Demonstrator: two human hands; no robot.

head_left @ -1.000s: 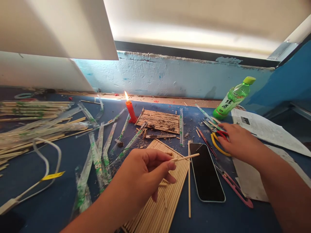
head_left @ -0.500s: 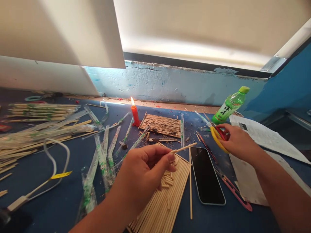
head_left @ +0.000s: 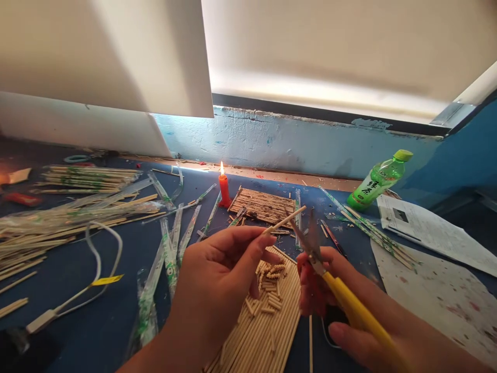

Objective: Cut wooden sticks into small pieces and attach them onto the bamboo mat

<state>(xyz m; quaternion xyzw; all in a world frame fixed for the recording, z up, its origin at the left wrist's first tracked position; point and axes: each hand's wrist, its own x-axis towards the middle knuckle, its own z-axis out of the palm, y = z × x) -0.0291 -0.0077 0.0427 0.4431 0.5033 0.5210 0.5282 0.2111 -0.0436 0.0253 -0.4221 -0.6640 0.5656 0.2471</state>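
Note:
My left hand [head_left: 219, 282] is closed, pinching a thin wooden stick [head_left: 288, 218] between thumb and fingers, its free end pointing up to the right. My right hand [head_left: 345, 269] grips scissors [head_left: 344, 295] with yellow and red handles. Their blades are apart, close to the stick's free end; whether they touch it I cannot tell. Below my hands lies a flat panel of sticks [head_left: 267, 331] set side by side. Short cut stick pieces [head_left: 272, 299] are heaped on it. A phone [head_left: 331, 324] is mostly hidden under my right hand.
A lit red candle [head_left: 224, 190] stands beside a smaller, dark-stained stick panel [head_left: 264, 203]. Plastic wrappers [head_left: 171, 261] and wrapped chopsticks [head_left: 83, 176] cover the left, near a white cable [head_left: 118, 254]. At the right are a green bottle [head_left: 378, 181] and paper sheets [head_left: 438, 223].
My right hand has brought the scissors from beside the bottle to the stick, their blades now spread. My left hand still holds the stick. The view has shifted slightly.

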